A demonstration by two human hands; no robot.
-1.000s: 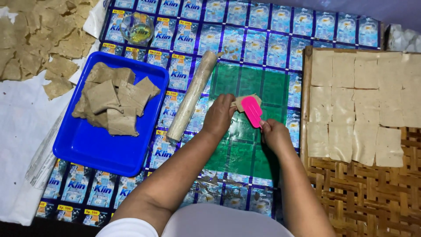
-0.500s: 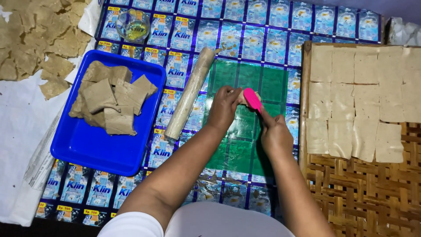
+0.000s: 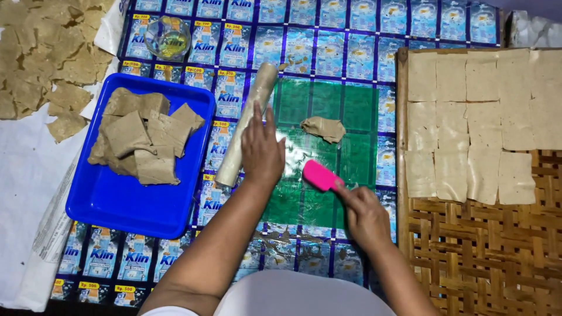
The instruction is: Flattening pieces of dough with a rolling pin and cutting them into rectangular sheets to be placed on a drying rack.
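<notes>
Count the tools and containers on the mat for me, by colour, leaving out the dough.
Blue: 1, the tray
Pink: 1, the scraper held in the right hand
Clear: 1, the glass bowl
Pale: 1, the rolling pin by the left hand
Total: 4

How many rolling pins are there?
1. The rolling pin lies slanted on the mat between the blue tray and the green sheet, with the left hand touching it. Nothing looks big enough to hide another.
</notes>
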